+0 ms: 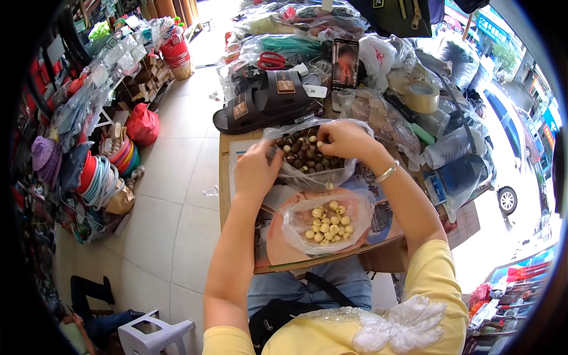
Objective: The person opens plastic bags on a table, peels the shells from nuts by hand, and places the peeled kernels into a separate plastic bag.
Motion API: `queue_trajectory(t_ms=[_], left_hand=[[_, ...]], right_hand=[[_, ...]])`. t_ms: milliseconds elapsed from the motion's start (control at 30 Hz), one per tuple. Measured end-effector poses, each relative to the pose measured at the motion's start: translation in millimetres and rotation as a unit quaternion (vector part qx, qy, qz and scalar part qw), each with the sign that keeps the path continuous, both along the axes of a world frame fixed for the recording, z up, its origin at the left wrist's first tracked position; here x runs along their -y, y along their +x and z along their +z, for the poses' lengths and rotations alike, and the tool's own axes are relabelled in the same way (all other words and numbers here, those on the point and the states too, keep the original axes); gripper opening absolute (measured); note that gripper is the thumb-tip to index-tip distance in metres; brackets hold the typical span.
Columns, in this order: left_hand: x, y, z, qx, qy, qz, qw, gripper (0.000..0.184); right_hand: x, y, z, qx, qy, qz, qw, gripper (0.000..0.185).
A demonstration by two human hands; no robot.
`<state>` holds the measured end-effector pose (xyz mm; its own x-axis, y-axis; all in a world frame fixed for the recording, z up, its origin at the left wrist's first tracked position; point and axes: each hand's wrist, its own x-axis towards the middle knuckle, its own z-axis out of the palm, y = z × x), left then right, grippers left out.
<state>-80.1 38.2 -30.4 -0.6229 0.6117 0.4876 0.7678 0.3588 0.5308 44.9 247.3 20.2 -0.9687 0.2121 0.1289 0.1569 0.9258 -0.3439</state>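
Left hand (258, 168): at the left rim of the back bag (316, 179), fingers curled inward and thumb apart from them; whether they pinch the plastic or a nut, I cannot tell.
Right hand (349, 139): over the right side of the same bag, fingers bent and tips drawn together at the nuts; a pale spot shows by the tips, but I cannot tell if they grasp it.
Dark nuts (309, 157): heaped in the back bag, a few pale ones among them, well in from the table's (225, 177) near edge.
Pale nuts (331, 223): loosely gathered in the front bag (362, 207), close to the near edge.
Nut handling: each one should be light, hard and round, apt to roll or slip; best pinched across its widest part with thumb and fingertip. The pale ones may bruise or split more easily.
Bag handling: thin, limp, likely slippery plastic that probably sags if lifted by one side; hold it by the gathered rim.
Sandals (239, 118): at the table's left edge, beyond the back bag.
Tape roll (422, 96): toward the right edge, among plastic-wrapped goods (378, 112).
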Motion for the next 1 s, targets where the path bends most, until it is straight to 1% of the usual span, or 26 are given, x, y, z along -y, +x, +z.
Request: queue_trajectory(t_ms=[33,67,133,200,300,367,400,433,467,500,533,600,633,733,767,800,867,900,933,967,1000], left_hand=[[2.6,2.5,8.0,0.088,-0.043,0.007,0.995,0.035],[2.7,3.4,9.4,0.088,-0.043,0.007,0.995,0.035],[2.0,5.8,10.7,0.122,-0.086,0.016,0.989,0.039],[0.6,8.8,11.5,0.111,-0.099,0.006,0.989,0.041],[0.0,14.1,12.2,0.095,-0.118,-0.023,0.988,0.043],[1.8,14.6,12.3,0.093,-0.123,-0.041,0.987,0.043],[2.4,13.8,12.2,0.107,-0.108,-0.064,0.986,0.044],[2.6,12.8,11.4,0.119,-0.093,-0.087,0.985,0.045],[2.1,11.4,8.1,0.122,-0.094,-0.085,0.984,0.045],[0.7,9.6,3.1,0.104,-0.065,-0.072,0.99,0.045],[-0.4,8.7,-0.1,0.086,-0.036,-0.058,0.994,0.045],[0.1,7.9,0.4,0.092,-0.045,-0.059,0.993,0.046],[0.5,7.5,1.1,0.097,-0.053,-0.059,0.992,0.048],[0.7,7.5,1.8,0.113,-0.049,-0.05,0.991,0.049],[1.1,8.8,4.2,0.113,-0.049,-0.05,0.991,0.049],[1.9,10.9,8.5,0.123,-0.058,-0.041,0.99,0.05],[1.6,12.3,10.7,0.131,-0.067,-0.033,0.989,0.051],[1.4,12.7,9.1,0.119,-0.056,-0.034,0.991,0.051],[1.2,13.1,8.7,0.108,-0.044,-0.036,0.993,0.052],[1.3,13.9,9.5,0.105,-0.044,-0.037,0.993,0.052],[1.8,14.7,10.0,0.107,-0.043,-0.037,0.993,0.051]], right_hand=[[2.4,8.6,6.0,0.015,-0.003,0.012,1.0,0.025],[5.1,15.1,8.4,0.015,-0.003,0.012,1.0,0.025],[8.9,25.4,10.4,0.071,-0.005,-0.02,0.997,0.026],[8.4,32.9,12.0,0.094,-0.019,-0.018,0.995,0.028],[14.5,44.3,16.9,0.065,-0.037,-0.017,0.997,0.028],[18.5,51.6,16.0,-0.015,-0.188,0.005,0.982,0.024],[22.7,56.6,17.0,-0.012,-0.189,0.007,0.982,0.024],[28.2,62.6,20.1,-0.014,-0.24,0.04,0.97,0.022],[34.8,68.7,25.3,-0.017,-0.29,0.072,0.954,0.021],[43.5,75.5,36.4,0.047,-0.301,0.076,0.95,0.02],[49.2,80.3,39.8,0.049,-0.302,0.075,0.949,0.02],[57.6,88.9,40.5,0.135,-0.293,0.149,0.935,0.023],[58.7,90.5,32.3,0.122,-0.28,0.183,0.934,0.024],[61.3,85.9,36.1,0.131,-0.276,0.167,0.937,0.026],[50.9,77.6,22.6,0.078,-0.27,0.164,0.946,0.026],[44.0,68.6,16.5,0.078,-0.27,0.163,0.946,0.026],[35.8,44.3,10.6,-0.067,-0.251,0.085,0.962,0.025],[31.2,30.9,8.2,-0.07,-0.25,0.084,0.962,0.025],[27.0,16.5,6.3,-0.076,-0.145,0.05,0.985,0.026],[23.7,4.0,3.7,-0.081,-0.038,0.016,0.996,0.027],[22.1,-6.6,0.4,-0.083,-0.038,0.016,0.996,0.027]])
